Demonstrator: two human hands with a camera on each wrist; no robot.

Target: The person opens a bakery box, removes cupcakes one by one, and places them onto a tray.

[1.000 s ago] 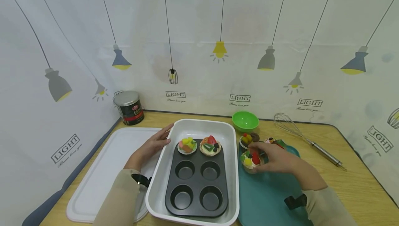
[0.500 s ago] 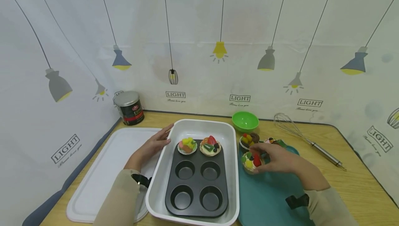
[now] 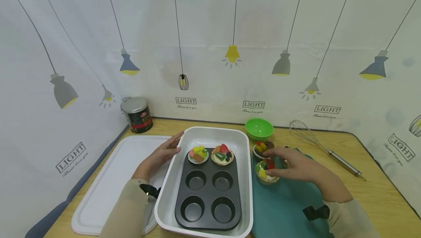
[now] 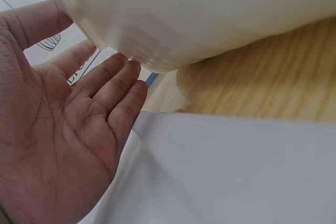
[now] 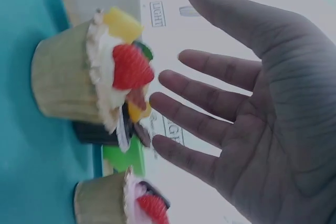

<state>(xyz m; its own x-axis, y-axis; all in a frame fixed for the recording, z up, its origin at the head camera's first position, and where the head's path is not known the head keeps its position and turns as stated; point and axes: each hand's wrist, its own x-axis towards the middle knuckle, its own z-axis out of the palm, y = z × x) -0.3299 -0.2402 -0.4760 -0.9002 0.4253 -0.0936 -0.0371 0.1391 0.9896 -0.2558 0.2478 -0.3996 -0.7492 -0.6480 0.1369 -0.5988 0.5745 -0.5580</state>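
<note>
A fruit-topped cupcake [image 3: 267,180] with strawberry and yellow fruit stands on the teal tray [image 3: 286,208]. Just above it hovers my right hand [image 3: 297,165], thumb and fingers spread; the right wrist view shows a gap between fingertips and the cupcake [image 5: 68,74]. Behind stands a cupcake with chocolate and fruit [image 3: 260,146]; another pink-topped cupcake [image 5: 102,200] is partly cut off. My left hand [image 3: 160,158] touches the left side of the deep white pan [image 3: 164,198] with extended fingers. In that pan lies a dark muffin tin [image 3: 208,208], two cupcakes [image 3: 198,154] in its far cups.
At the back wall stand a green bowl [image 3: 259,129] and, in the left corner, a black can [image 3: 139,119] with a silver lid. A whisk [image 3: 338,157] lies on the table at right. Left of the white pan is a flat white tray [image 3: 112,183].
My right hand has let go of the fruit-topped cupcake, its thumb and fingers lifting slightly up and right. The cupcake stays on the teal tray. My left hand keeps its place.
</note>
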